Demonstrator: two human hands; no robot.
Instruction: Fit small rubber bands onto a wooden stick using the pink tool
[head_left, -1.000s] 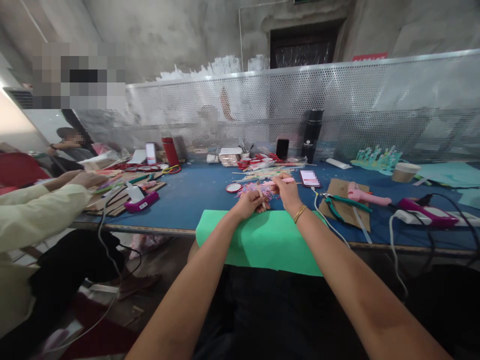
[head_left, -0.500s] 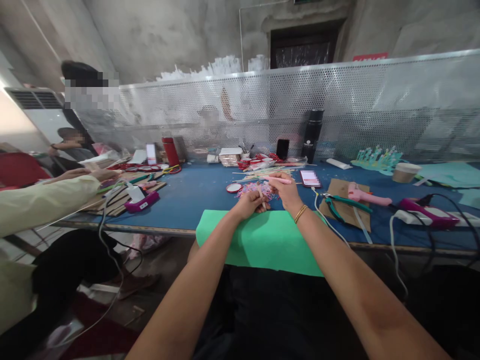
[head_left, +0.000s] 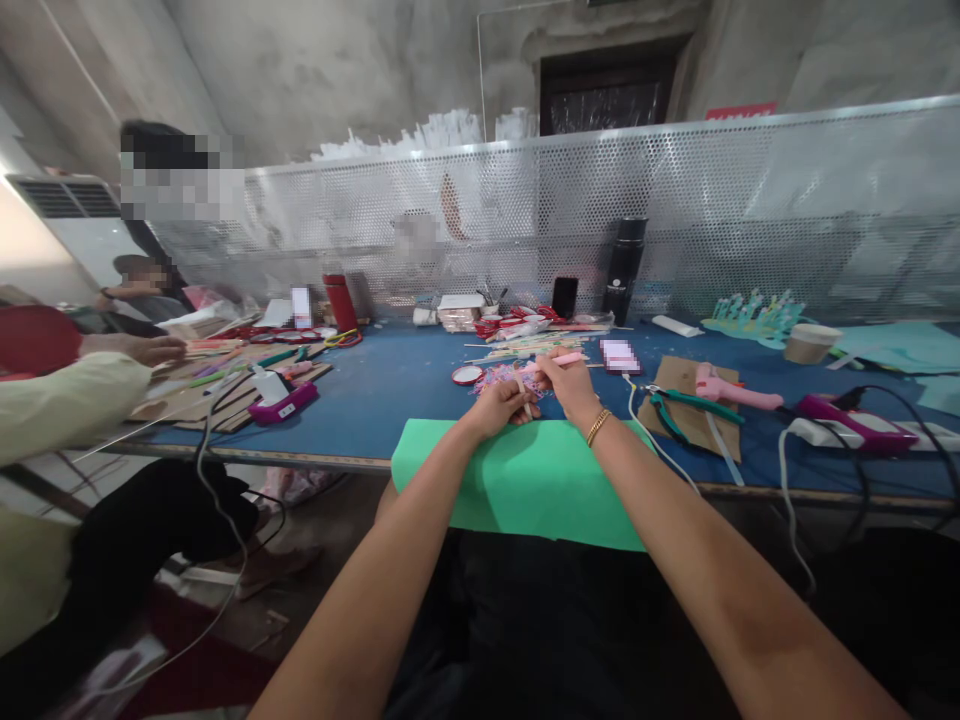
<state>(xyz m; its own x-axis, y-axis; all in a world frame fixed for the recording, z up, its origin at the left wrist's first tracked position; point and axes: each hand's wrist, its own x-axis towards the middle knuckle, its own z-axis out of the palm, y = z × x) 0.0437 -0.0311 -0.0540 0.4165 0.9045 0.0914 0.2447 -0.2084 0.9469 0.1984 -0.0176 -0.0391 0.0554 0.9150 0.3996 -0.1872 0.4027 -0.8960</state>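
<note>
My left hand is closed around a thin pale strip, which sticks up between the fingers. Pinched in my right hand is a slim pink pen-like tool, its tip end pointing left toward the strip. Both hands are close together over a pile of small pink and purple pieces. Under my wrists, a green sheet hangs over the table's front edge. A round white, red-rimmed lid or dish lies left of the pile, and several thin sticks lie behind it.
On the right are a pink glue gun, teal-handled pliers, cardboard, a purple power strip and a paper cup. A black flask stands behind. At left a co-worker's hand is over sticks.
My right hand has shifted slightly down and left with the pink tool, nearer the strip. My left hand stays put. The co-worker's hand at left has moved further left.
</note>
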